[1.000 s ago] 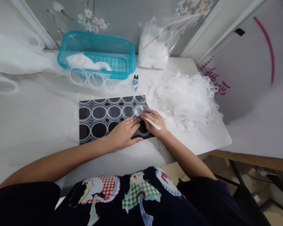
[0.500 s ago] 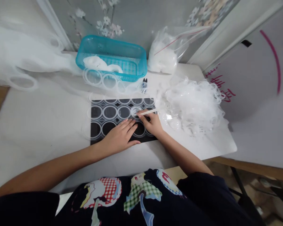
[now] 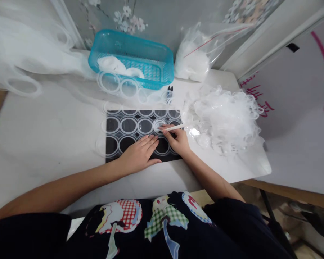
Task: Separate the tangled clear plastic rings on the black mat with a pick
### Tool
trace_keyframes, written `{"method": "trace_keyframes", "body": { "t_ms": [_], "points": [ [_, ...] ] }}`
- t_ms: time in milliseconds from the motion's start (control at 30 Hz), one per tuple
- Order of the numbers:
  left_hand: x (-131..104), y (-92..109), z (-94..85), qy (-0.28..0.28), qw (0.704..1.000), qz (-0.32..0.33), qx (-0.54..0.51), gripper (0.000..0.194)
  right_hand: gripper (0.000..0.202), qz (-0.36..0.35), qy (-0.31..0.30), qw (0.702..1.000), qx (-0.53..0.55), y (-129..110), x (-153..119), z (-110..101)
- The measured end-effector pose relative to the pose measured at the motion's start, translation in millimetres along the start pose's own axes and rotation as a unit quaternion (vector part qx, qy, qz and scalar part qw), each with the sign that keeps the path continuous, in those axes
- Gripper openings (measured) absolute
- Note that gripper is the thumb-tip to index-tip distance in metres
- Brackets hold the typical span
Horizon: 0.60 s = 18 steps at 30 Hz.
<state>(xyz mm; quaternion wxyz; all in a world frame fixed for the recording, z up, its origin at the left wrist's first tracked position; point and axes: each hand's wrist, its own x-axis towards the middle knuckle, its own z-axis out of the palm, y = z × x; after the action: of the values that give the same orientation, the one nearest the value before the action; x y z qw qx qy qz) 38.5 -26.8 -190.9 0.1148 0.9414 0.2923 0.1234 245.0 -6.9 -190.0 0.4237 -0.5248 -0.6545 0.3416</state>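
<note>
A black mat (image 3: 144, 160) lies on the white table, covered by a translucent sheet patterned with rows of oval rings (image 3: 128, 125). My left hand (image 3: 142, 153) rests flat on the sheet, its fingers stretched toward the right. Between the pinched fingers of my right hand (image 3: 178, 139) is a thin white stick (image 3: 176, 127), slanting up to the right. Its lower end meets a whitish oval piece (image 3: 158, 125) within one of the rings. Too small to make out is the exact contact at the stick's end.
Behind the mat stands a turquoise plastic basket (image 3: 166, 57) with white pieces inside. A clear zip bag (image 3: 194, 64) with white contents is at the back right. Heaped translucent ring scraps (image 3: 226, 118) lie to the right; more white sheeting (image 3: 37, 54) lies at the left.
The camera view has shifted slightly, so most of the scene sits a little further right and higher. Both hands keep nearly the same pose on the sheet, the stick still held.
</note>
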Motion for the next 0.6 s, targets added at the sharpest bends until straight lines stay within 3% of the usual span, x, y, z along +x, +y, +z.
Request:
{"method": "trace_keyframes", "body": {
  "t_ms": [133, 233, 333, 400, 467, 533, 567, 600],
  "points": [
    [-1, 0, 0.8, -0.004, 1.0, 0.009, 0.011, 0.074, 0.02, -0.013, -0.005, 1.0, -0.017, 1, -1, 0],
    [-1, 0, -0.1, -0.009, 1.0, 0.009, 0.008, 0.072, 0.018, -0.066, -0.008, 0.995, -0.074, 3, -6, 3],
    [-1, 0, -2.3, -0.018, 1.0, 0.006, -0.017, 0.077, 0.02, -0.161, -0.055, 0.969, -0.177, 8, -6, 0],
    [0, 0, -4.5, -0.034, 0.999, 0.003, -0.033, 0.083, 0.022, -0.187, -0.067, 0.952, -0.234, 13, 7, -11],
    [0, -2, -7.9, -0.055, 0.998, -0.002, -0.042, 0.086, 0.026, -0.157, 0.03, 0.953, -0.259, 16, 31, -26],
    [-1, -4, -12.7, -0.074, 0.996, 0.0, -0.054, 0.086, 0.032, -0.104, 0.215, 0.941, -0.239, 12, 55, -37],
    [-2, -5, -15.3, -0.079, 0.995, 0.006, -0.06, 0.085, 0.033, -0.097, 0.266, 0.934, -0.218, 8, 65, -38],
    [-4, -6, -17.8, -0.079, 0.995, 0.015, -0.064, 0.085, 0.033, -0.104, 0.272, 0.936, -0.2, 2, 70, -36]
  ]
}}
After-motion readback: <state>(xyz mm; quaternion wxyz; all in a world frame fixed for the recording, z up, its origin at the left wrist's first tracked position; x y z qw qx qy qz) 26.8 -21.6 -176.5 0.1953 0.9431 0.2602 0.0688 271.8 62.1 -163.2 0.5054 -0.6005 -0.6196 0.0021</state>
